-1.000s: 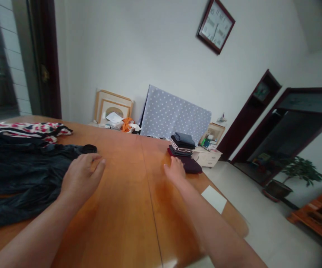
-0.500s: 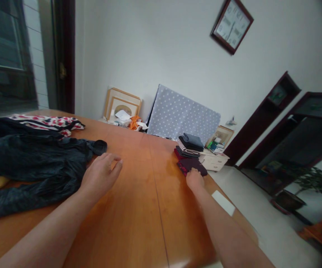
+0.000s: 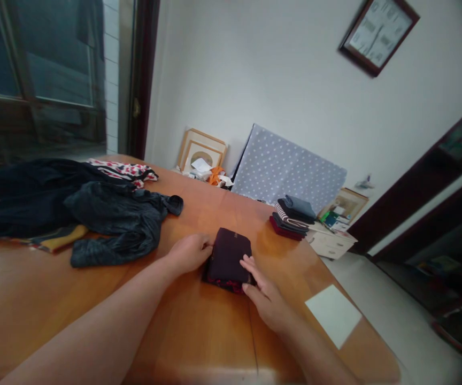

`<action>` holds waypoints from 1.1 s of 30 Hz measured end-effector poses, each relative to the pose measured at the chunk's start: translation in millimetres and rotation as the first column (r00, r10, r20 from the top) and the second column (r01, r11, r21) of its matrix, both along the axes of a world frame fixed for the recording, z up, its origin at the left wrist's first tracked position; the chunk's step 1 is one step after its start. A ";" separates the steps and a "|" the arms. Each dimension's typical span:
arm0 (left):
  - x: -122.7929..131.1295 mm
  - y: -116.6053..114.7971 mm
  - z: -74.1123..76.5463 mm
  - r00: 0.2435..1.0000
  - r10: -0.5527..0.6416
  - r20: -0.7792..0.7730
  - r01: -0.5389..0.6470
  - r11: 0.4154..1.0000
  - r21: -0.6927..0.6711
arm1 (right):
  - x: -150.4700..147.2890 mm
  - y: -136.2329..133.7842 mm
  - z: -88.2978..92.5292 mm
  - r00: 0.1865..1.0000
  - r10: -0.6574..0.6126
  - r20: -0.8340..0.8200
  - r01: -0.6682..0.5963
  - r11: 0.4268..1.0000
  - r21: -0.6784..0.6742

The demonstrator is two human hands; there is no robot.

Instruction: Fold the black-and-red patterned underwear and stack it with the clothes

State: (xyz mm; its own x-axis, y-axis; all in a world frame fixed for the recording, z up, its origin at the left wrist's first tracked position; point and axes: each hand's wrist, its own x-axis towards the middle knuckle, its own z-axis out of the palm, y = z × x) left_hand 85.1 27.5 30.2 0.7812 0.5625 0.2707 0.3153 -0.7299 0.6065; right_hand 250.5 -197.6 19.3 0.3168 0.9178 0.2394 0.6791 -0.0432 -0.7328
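Observation:
A folded dark purple garment (image 3: 231, 256) with a red-patterned lower edge lies on the wooden table in front of me. My left hand (image 3: 191, 252) is closed at its left edge, thumb and fingers pinching the cloth there. My right hand (image 3: 263, 293) rests against its right side, fingers stretched and thumb apart near the front corner. Further back on the right, a stack of folded clothes (image 3: 293, 216) holds grey, black, striped and dark red pieces. To the left lies a loose dark grey-green velvety garment (image 3: 122, 219), with more unfolded clothes behind it.
A white sheet (image 3: 334, 315) lies near the right edge of the wooden table (image 3: 191, 331). Beyond the table stand framed pictures (image 3: 202, 149), a dotted grey cloth cover (image 3: 287, 166) and a white drawer cabinet (image 3: 331, 240). A clock (image 3: 379, 35) hangs on the wall.
The folded dark purple garment has moved from beside the stack to the table's middle with my right hand. My left hand has come to its left edge. The view has turned left.

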 end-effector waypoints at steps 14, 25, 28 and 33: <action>7.1 -7.1 0.8 0.917 -0.190 0.352 0.370 0.737 -0.565 | -9.5 60.6 33.6 0.936 -0.323 0.136 0.331 0.943 -0.034; 11.7 -24.6 2.5 0.877 -0.260 0.404 0.458 0.708 -0.537 | 22.7 32.4 61.1 0.878 -0.365 -0.311 0.348 0.931 -0.110; 15.3 -16.6 -5.4 0.959 -0.086 0.271 0.203 0.875 -0.440 | 48.2 1.5 51.8 0.741 -0.357 -0.569 0.345 0.929 -0.134; 11.0 -10.5 -8.7 1.000 0.011 0.003 -0.011 0.994 -0.107 | 85.6 -46.3 13.7 0.651 -0.497 -0.574 0.514 0.845 -0.149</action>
